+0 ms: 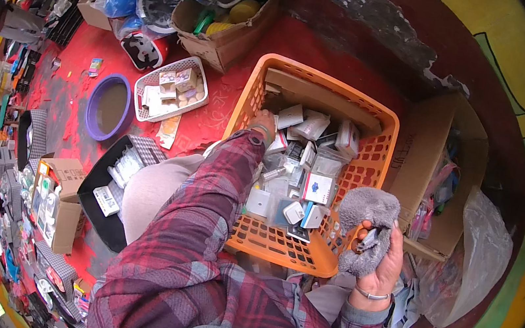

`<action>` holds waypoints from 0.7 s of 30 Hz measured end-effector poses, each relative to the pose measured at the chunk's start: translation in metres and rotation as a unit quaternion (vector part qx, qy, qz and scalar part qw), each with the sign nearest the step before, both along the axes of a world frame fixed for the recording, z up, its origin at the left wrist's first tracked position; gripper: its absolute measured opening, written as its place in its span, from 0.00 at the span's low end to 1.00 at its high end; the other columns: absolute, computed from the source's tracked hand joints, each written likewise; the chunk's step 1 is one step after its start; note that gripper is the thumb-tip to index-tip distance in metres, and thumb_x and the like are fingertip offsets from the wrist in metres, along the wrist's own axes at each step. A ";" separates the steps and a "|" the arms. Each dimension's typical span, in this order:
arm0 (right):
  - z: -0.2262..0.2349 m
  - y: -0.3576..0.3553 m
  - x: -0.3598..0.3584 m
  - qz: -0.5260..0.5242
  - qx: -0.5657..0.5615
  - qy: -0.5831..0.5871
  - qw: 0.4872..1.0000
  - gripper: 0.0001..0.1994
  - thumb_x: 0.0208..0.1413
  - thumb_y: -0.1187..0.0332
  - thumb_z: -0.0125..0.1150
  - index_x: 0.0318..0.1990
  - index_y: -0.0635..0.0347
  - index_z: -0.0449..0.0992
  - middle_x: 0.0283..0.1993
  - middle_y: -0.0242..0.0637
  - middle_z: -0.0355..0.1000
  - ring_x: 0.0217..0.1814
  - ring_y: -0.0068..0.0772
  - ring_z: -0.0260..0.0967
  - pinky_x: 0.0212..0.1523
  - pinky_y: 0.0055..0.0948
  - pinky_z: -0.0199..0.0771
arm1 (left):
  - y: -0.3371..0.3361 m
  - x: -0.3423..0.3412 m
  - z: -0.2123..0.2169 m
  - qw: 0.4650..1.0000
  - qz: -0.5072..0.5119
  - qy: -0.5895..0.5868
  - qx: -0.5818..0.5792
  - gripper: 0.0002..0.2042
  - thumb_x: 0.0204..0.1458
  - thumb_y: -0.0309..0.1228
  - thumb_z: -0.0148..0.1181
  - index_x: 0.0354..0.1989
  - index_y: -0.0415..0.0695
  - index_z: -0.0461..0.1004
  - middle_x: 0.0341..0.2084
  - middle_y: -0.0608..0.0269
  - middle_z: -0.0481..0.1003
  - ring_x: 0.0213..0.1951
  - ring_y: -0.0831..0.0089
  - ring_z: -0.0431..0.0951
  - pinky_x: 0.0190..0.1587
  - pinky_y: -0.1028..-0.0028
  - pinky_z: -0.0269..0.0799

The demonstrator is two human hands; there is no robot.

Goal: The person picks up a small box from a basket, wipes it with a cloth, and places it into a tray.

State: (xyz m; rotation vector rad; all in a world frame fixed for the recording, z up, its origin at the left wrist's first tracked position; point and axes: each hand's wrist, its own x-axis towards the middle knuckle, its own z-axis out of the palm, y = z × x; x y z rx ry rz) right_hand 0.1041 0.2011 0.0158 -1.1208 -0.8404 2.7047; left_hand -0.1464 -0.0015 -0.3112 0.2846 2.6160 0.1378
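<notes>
Sorting looks to be at an early or middle stage, as I judge it: the orange basket [367, 171] is well filled with small white and grey boxes and clear packets [305, 169], and only one item is out of it.

The right hand [377, 259] is closed around a fluffy grey cloth [363, 227], thumb and fingers pinching a small dark object into its folds just outside the basket's near right corner; what that object is I cannot tell. The cloth looks soft, thick-piled and bunched, with a rounded top.

The left hand [263, 124], at the end of a plaid sleeve, reaches into the basket's far left side, its fingers curled down among the packets; whether it grips one is hidden.

On the red floor to the left lie a white mesh tray of small boxes [173, 89], a purple bowl [107, 107] and a black tray [110, 190], each already holding or ready for goods. A brown cardboard box [433, 173] stands just right of the basket.
</notes>
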 end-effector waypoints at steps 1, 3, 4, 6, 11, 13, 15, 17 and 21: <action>-0.003 0.001 0.002 -0.001 -0.008 -0.005 1.000 0.15 0.60 0.59 0.46 0.43 0.63 0.69 0.34 0.48 0.73 0.30 0.37 0.73 0.26 0.30 0.78 | 0.002 -0.002 -0.009 1.000 0.002 0.005 -0.013 0.33 0.41 0.36 0.64 0.57 0.39 0.59 0.55 0.51 0.58 0.59 0.56 0.58 0.56 0.61 0.64; -0.010 0.002 0.004 0.008 -0.015 -0.001 1.000 0.15 0.60 0.59 0.46 0.43 0.63 0.69 0.34 0.49 0.73 0.30 0.37 0.73 0.25 0.31 0.78 | 0.005 0.005 0.016 0.999 -0.031 0.034 0.014 0.27 0.42 0.31 0.59 0.53 0.38 0.62 0.55 0.50 0.59 0.59 0.55 0.58 0.56 0.62 0.64; -0.011 0.001 0.003 0.022 -0.025 0.001 0.999 0.15 0.59 0.60 0.46 0.44 0.63 0.69 0.34 0.49 0.73 0.30 0.37 0.73 0.25 0.31 0.79 | -0.002 0.008 0.027 0.998 -0.038 0.049 0.022 0.23 0.43 0.29 0.57 0.51 0.38 0.64 0.54 0.50 0.59 0.59 0.55 0.58 0.56 0.63 0.63; -0.008 0.001 0.002 0.021 -0.011 -0.009 1.000 0.15 0.59 0.60 0.47 0.44 0.63 0.69 0.34 0.48 0.73 0.29 0.37 0.73 0.24 0.31 0.78 | -0.005 0.008 0.020 0.998 -0.038 0.032 0.027 0.22 0.42 0.31 0.58 0.48 0.39 0.65 0.50 0.49 0.65 0.55 0.55 0.63 0.55 0.65 0.64; -0.006 -0.003 0.003 0.035 -0.008 0.015 0.999 0.15 0.59 0.60 0.47 0.45 0.62 0.68 0.34 0.48 0.73 0.29 0.37 0.73 0.24 0.29 0.78 | 0.004 0.018 0.060 0.998 -0.055 0.036 0.004 0.22 0.43 0.36 0.58 0.48 0.43 0.65 0.44 0.52 0.70 0.49 0.56 0.70 0.47 0.65 0.68; -0.004 -0.008 0.002 0.035 0.006 0.017 0.999 0.15 0.59 0.60 0.46 0.45 0.62 0.68 0.34 0.47 0.73 0.29 0.37 0.73 0.24 0.29 0.78 | 0.013 0.023 0.085 0.998 -0.029 0.034 0.052 0.27 0.37 0.39 0.65 0.47 0.42 0.66 0.43 0.51 0.71 0.48 0.55 0.71 0.48 0.64 0.69; -0.002 -0.014 -0.001 0.049 0.020 0.026 0.998 0.14 0.59 0.62 0.47 0.45 0.62 0.68 0.33 0.46 0.74 0.28 0.33 0.74 0.25 0.26 0.76 | 0.020 0.019 0.131 0.993 -0.074 -0.026 0.086 0.30 0.30 0.41 0.71 0.44 0.39 0.70 0.42 0.50 0.73 0.45 0.55 0.74 0.46 0.63 0.71; 0.000 -0.016 -0.003 0.073 0.026 0.032 0.996 0.14 0.59 0.62 0.47 0.45 0.62 0.68 0.33 0.45 0.74 0.28 0.33 0.73 0.25 0.26 0.76 | 0.028 0.003 0.168 0.974 -0.190 -0.104 0.063 0.27 0.29 0.42 0.70 0.39 0.40 0.75 0.39 0.49 0.75 0.43 0.57 0.76 0.44 0.63 0.72; -0.008 -0.016 -0.008 0.081 0.039 0.051 0.995 0.14 0.60 0.63 0.46 0.44 0.65 0.69 0.33 0.45 0.74 0.28 0.33 0.73 0.27 0.26 0.75 | 0.009 -0.043 0.235 0.950 -0.260 -0.152 0.079 0.26 0.29 0.44 0.68 0.37 0.40 0.77 0.34 0.53 0.77 0.37 0.61 0.77 0.39 0.66 0.72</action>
